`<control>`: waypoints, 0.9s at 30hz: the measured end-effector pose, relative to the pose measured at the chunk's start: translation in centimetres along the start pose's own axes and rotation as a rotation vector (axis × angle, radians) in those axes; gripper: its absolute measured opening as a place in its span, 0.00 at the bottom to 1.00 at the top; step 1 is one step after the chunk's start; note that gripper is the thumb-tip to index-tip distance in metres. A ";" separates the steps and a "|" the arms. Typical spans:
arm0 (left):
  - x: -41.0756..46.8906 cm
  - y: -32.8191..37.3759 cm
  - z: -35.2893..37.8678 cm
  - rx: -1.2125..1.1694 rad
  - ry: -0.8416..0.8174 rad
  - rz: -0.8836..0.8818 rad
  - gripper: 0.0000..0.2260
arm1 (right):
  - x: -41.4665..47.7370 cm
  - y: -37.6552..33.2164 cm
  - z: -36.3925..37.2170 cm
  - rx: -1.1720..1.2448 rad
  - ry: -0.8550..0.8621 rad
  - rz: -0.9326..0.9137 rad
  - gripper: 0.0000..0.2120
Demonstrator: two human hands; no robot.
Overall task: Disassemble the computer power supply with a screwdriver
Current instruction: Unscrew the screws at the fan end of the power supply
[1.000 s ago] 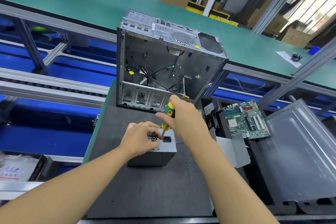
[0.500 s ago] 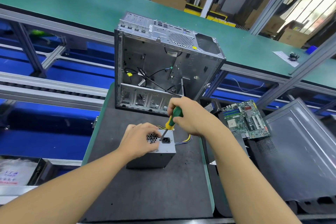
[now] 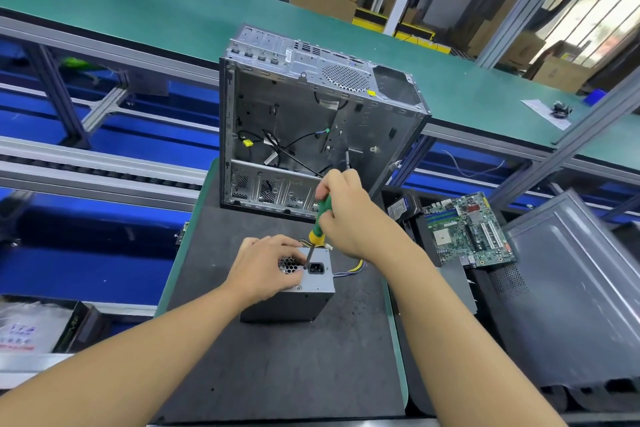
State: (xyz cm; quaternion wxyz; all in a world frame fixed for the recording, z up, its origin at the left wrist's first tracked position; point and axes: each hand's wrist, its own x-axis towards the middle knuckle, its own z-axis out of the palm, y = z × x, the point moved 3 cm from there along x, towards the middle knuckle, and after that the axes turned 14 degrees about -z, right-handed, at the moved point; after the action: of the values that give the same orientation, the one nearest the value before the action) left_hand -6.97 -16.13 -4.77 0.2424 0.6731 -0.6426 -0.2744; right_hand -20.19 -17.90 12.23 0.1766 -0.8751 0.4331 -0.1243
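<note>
**A:** Where is the power supply?

**B:** The power supply (image 3: 313, 288) stands on the dark surface (image 3: 277, 374), with its silver face and socket (image 3: 316, 268) turned up.

**A:** And the hands?

**B:** The left hand (image 3: 266, 270) lies over the power supply's top. Its fingers curl round the left edge and partly cover the mesh vent (image 3: 287, 265), holding the box. The right hand (image 3: 349, 215) is just behind the power supply, wrapped round the green handle of the screwdriver (image 3: 320, 218).

**A:** Where's the tip?

**B:** On the power supply's top face, just left of the socket. The shaft leans back towards the right hand.

**A:** What else is around?

**B:** Behind the power supply, an open computer case (image 3: 311, 121) stands on the same surface. Coloured wires (image 3: 358, 265) trail from the power supply's right side. Further right lies a circuit board (image 3: 467, 230), and beyond that a grey side panel (image 3: 571, 288).
</note>
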 end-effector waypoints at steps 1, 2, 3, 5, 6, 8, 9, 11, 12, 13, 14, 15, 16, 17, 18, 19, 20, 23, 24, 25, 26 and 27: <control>0.0 0.0 0.0 -0.004 0.005 0.001 0.07 | 0.0 0.0 0.0 -0.005 0.000 0.014 0.12; -0.1 -0.1 0.0 -0.008 0.008 0.001 0.08 | -0.2 0.0 0.0 0.002 0.001 0.031 0.13; -0.1 0.0 0.1 -0.011 0.011 0.001 0.08 | -0.2 0.0 -0.1 0.014 -0.001 0.035 0.12; -0.2 0.0 0.1 -0.011 0.013 0.002 0.08 | -0.1 -0.3 -0.1 0.043 0.011 -0.002 0.09; -0.2 0.1 0.0 -0.012 0.013 0.002 0.08 | -0.1 -0.5 0.0 0.062 0.025 -0.016 0.07; -0.2 0.1 0.1 -0.016 0.017 0.004 0.05 | 0.0 -0.9 0.0 0.107 0.056 -0.008 0.08; -0.2 0.1 0.1 -0.018 0.019 0.004 0.04 | 0.1 -0.9 0.2 0.121 0.063 0.005 0.08; -0.3 0.1 0.0 -0.027 0.024 0.004 0.02 | 0.0 -0.9 0.4 0.149 0.069 0.026 0.06; -0.3 0.1 0.1 -0.029 0.028 0.004 0.03 | 0.0 -0.8 0.4 0.172 0.076 0.046 0.03; -0.3 0.0 0.1 -0.029 0.032 0.003 0.04 | 0.0 -0.6 0.4 0.197 0.084 0.072 0.02; -0.3 0.0 0.1 -0.029 0.036 0.003 0.06 | -0.1 -0.4 0.3 0.211 0.092 0.097 0.04; -0.3 0.0 0.2 -0.028 0.039 0.005 0.08 | -0.2 -0.3 0.2 0.216 0.096 0.119 0.06; -0.3 0.0 0.2 -0.028 0.043 0.009 0.08 | -0.2 -0.2 0.2 0.217 0.098 0.137 0.07; -0.3 0.0 0.2 -0.026 0.049 0.013 0.09 | -0.2 -0.2 0.2 0.219 0.097 0.151 0.08; -0.3 0.0 0.1 -0.022 0.056 0.015 0.10 | -0.3 -0.2 0.2 0.216 0.084 0.163 0.07; -0.3 0.0 0.1 -0.016 0.059 0.016 0.11 | -0.2 -0.2 0.2 0.208 0.065 0.171 0.06; -0.3 0.0 0.1 -0.007 0.058 0.016 0.13 | -0.2 -0.3 0.3 0.198 0.048 0.174 0.05; -0.4 0.1 -0.1 0.019 0.049 0.018 0.17 | -0.2 -0.3 0.3 0.047 0.014 0.158 0.06; -0.4 0.1 -0.1 0.023 0.046 0.019 0.18 | -0.2 -0.4 0.2 -0.040 0.012 0.148 0.11; -0.4 0.2 -0.1 0.025 0.044 0.019 0.19 | -0.3 -0.4 0.1 -0.108 0.016 0.146 0.16; -0.5 0.2 -0.1 0.026 0.044 0.020 0.20 | -0.3 -0.4 0.0 -0.145 0.019 0.155 0.20; -0.5 0.2 -0.1 0.027 0.044 0.022 0.21 | -0.2 -0.4 -0.1 -0.159 0.020 0.167 0.21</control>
State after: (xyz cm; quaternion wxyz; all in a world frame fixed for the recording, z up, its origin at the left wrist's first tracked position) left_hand -7.04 -15.65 -4.56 0.2503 0.6749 -0.6482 -0.2482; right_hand -20.04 -17.48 12.46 0.1117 -0.8460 0.5146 -0.0832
